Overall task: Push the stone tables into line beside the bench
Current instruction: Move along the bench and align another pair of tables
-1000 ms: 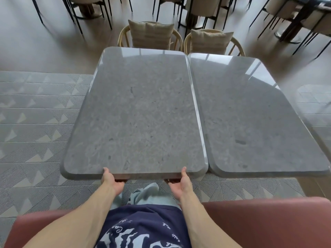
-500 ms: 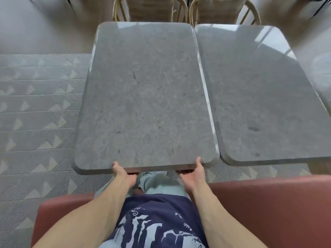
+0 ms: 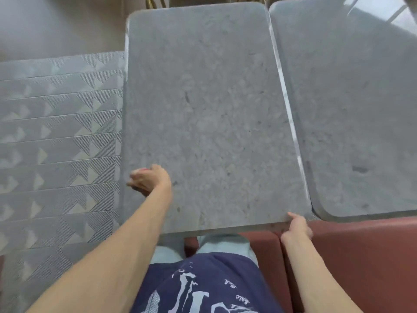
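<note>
Two grey stone tables stand side by side, long edges almost touching. The left stone table (image 3: 207,109) is right in front of me, its near edge over my legs. The right stone table (image 3: 352,98) runs off the frame on the right. My left hand (image 3: 149,180) reaches to the left table's left side near its front corner, fingers curled at the edge; the picture is blurred there. My right hand (image 3: 297,227) grips the same table's near edge at its right corner, thumb on top. The red-brown bench (image 3: 361,256) lies under and beside me.
A grey patterned carpet (image 3: 56,143) covers the floor to the left of the tables. Beyond it is smooth wooden floor (image 3: 56,23). A bit of a chair frame (image 3: 155,2) shows past the far edge of the left table.
My left hand left the near edge and went to the table's left side. My right hand slid right to the near right corner. The view has tilted down and the tables look closer.
</note>
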Action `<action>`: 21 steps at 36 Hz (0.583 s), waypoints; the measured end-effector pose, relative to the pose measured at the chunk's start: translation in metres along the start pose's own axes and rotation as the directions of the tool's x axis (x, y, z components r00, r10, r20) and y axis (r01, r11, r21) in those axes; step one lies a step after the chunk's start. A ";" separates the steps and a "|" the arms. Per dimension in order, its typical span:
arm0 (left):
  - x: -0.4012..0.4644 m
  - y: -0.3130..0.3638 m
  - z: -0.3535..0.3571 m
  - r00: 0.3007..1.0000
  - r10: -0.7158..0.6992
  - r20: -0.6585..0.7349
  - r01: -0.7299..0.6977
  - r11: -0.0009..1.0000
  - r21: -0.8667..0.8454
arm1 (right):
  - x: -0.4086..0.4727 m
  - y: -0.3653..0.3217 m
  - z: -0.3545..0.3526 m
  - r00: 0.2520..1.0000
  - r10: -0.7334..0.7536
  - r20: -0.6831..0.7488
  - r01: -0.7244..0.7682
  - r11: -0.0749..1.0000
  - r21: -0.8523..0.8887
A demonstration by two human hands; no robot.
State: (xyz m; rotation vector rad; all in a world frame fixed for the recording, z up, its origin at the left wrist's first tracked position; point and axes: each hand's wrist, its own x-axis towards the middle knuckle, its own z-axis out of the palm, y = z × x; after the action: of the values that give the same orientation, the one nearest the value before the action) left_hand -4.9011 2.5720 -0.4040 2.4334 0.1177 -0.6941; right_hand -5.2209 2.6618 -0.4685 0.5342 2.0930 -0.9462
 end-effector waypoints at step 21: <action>0.110 0.105 -0.021 0.403 0.285 0.870 -0.127 0.958 -0.255 | -0.237 0.014 0.208 0.706 -0.422 0.569 0.395 0.901 0.178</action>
State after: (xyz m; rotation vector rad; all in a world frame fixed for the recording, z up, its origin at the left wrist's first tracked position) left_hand -4.7721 2.4903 -0.3897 1.5588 -0.5537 -1.7045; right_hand -4.9668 2.4965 -0.3795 -0.2294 1.6194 -1.2213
